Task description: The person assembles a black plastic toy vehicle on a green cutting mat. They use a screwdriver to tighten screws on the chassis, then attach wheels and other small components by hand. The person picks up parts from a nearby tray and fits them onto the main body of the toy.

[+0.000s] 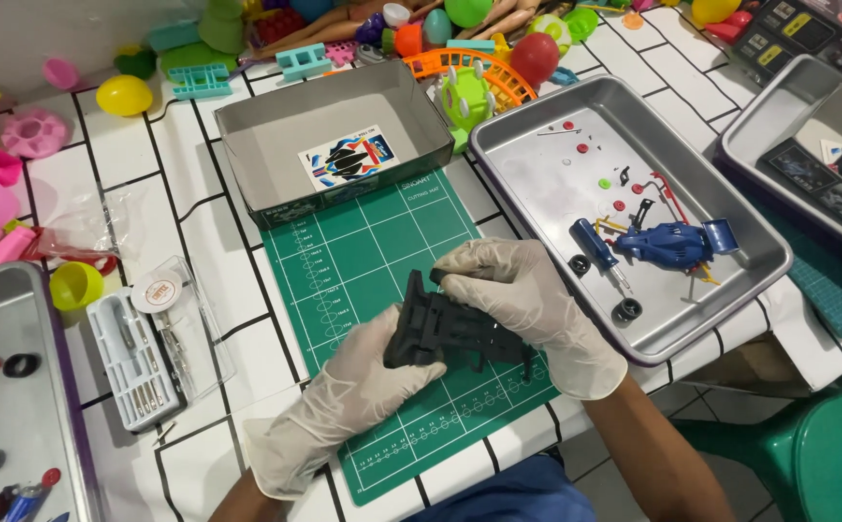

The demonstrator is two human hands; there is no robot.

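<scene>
Green cutting mat (363, 242): both gloved hands (344, 396) (527, 309) hold black chassis (450, 333)

Single head view, looking steeply down, close over green cutting mat (382, 251).

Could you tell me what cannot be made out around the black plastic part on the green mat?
Head view only:
- Black chassis part: its middle and right end are covered by the right hand.
- Left hand: its fingertips are hidden under the part.
- Small tools in the clear case: too small to identify.
- Left metal tray: cut off by the picture's edge.
</scene>
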